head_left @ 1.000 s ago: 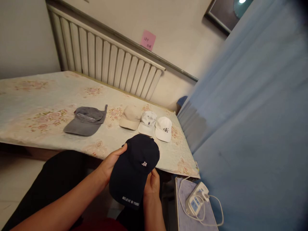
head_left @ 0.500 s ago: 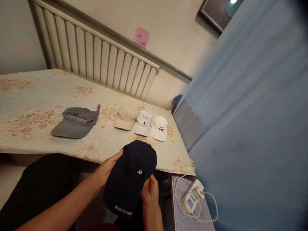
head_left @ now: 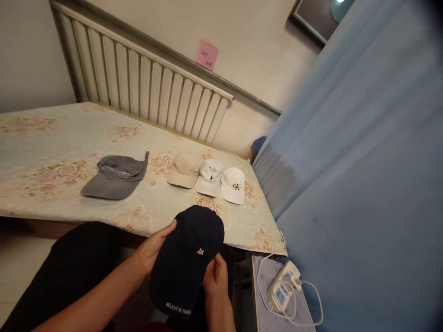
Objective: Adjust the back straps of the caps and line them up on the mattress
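Observation:
A dark navy baseball cap (head_left: 188, 258) is held between my two hands, its brim pointing down toward me, with a small logo on the front and white lettering along the brim. My left hand (head_left: 155, 244) grips its left side, thumb on top and fingers underneath. My right hand (head_left: 216, 276) is closed on the right edge, its fingertips partly hidden by the cap. Beyond it on the bed lie a beige cap (head_left: 184, 170), a white cap with a small dark emblem (head_left: 208, 177) and a white cap with CK lettering (head_left: 233, 185). Farther left rests a grey cap (head_left: 117, 177).
The caps lie on a bed with a floral sheet (head_left: 86, 138), a radiator (head_left: 145, 78) behind it. A blue curtain (head_left: 363, 161) hangs at the right. A power strip (head_left: 284, 286) with white cables sits on a small stand (head_left: 265, 272) at the lower right.
The view has shifted slightly, so the bed and its caps appear a little farther right. Both hands keep the same hold on the navy cap.

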Available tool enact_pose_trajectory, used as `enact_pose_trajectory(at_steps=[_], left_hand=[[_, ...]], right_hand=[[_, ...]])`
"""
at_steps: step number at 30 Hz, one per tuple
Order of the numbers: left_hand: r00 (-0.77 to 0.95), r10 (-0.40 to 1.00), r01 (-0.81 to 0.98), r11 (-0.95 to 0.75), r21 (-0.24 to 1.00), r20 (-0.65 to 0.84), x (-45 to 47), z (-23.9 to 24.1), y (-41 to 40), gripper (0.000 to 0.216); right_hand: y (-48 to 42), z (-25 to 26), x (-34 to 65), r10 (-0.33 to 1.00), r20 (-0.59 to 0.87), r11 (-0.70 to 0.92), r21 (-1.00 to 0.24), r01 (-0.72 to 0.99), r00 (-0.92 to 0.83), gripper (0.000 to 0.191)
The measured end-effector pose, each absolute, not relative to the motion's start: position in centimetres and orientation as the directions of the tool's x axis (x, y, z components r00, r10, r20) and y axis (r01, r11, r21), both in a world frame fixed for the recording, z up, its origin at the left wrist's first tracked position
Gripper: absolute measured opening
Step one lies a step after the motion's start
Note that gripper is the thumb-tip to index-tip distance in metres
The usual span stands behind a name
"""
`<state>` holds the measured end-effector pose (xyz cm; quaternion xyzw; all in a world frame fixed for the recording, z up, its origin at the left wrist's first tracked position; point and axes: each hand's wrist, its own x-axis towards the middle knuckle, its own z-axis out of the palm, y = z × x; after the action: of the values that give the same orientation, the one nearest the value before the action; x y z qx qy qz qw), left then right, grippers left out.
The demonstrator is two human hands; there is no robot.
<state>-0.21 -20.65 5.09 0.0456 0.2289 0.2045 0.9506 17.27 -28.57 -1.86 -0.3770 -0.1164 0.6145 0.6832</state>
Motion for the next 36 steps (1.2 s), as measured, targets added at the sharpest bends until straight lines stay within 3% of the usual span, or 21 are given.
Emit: enact_pose_trajectory(at_steps=[17, 24, 30, 36], left_hand=[[0.807, 0.426, -0.390, 0.904, 0.173, -0.409, -2.4, 4.6, -20.3, 0.046], [0.819, 0.425, -0.393, 0.905, 0.163, -0.387, -3.3, 4.5, -20.1, 0.046], [0.819, 0.424, -0.394, 0.906, 0.156, -0.386, -3.6, 4.8, -20.2, 0.052], [0.809, 0.438, -0.403, 0.899, 0.174, -0.391, -3.9, 5.3, -20.4, 0.055]], right_hand=[[-27.5, -2.1, 15.6, 0.910, -0.360, -0.039, -0.569, -0.822, 0.206, 0.012], [-27.4, -1.7, 14.9, 0.941, -0.298, -0.071, -0.641, -0.764, 0.163, 0.015], [-27.2, -1.7, 14.6, 0.928, -0.337, -0.090, -0.615, -0.784, 0.158, 0.013], [-27.2, -1.8, 14.3, 0.926, -0.322, -0.078, -0.673, -0.735, 0.197, 0.019]])
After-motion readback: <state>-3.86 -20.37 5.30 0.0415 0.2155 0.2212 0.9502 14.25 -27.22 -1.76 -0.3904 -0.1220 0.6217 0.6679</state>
